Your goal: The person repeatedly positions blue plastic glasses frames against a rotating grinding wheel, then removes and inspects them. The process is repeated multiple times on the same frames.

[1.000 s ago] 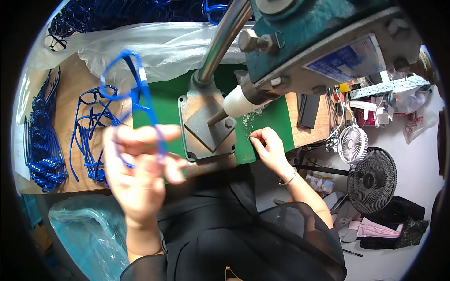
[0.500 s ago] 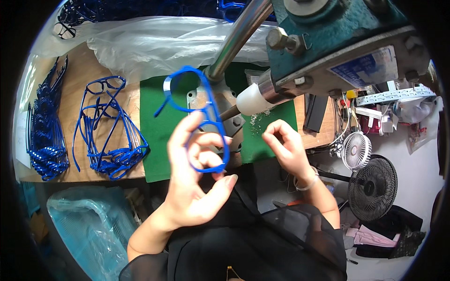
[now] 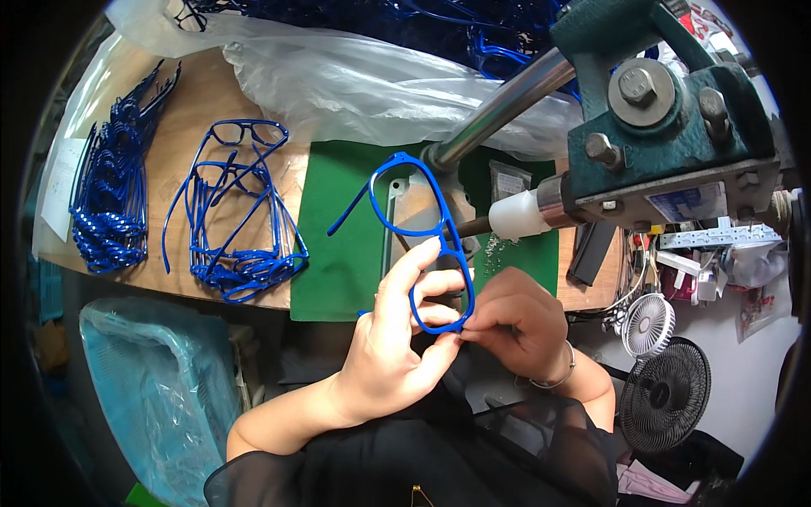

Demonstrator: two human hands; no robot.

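My left hand (image 3: 393, 346) holds a blue eyeglass frame (image 3: 454, 242) by its lower rim, fingers reaching through the lens opening. The frame is tilted, one temple arm sticking out to the left. My right hand (image 3: 525, 328) is pinched against the frame's lower end corner, touching it beside my left thumb. Whatever lies between those fingertips is too small to make out. Behind the frame is a metal base (image 3: 460, 207) on a green mat (image 3: 338, 270). Small shiny metal pieces (image 3: 498, 252) are scattered on the mat.
A green machine head (image 3: 676, 127) with a white cylindrical tip (image 3: 517, 215) overhangs the right side. Blue eyeglass frames lie in a stack (image 3: 110, 194) and a looser pile (image 3: 241, 211) on the left. Clear plastic sheeting (image 3: 355, 93) covers the back. Two fans stand right; a blue basket (image 3: 152, 389) is lower left.
My right hand has moved to the frame's lower corner; it was apart from it before. The view has shifted, so the bench and machine appear displaced. My left hand keeps its hold.
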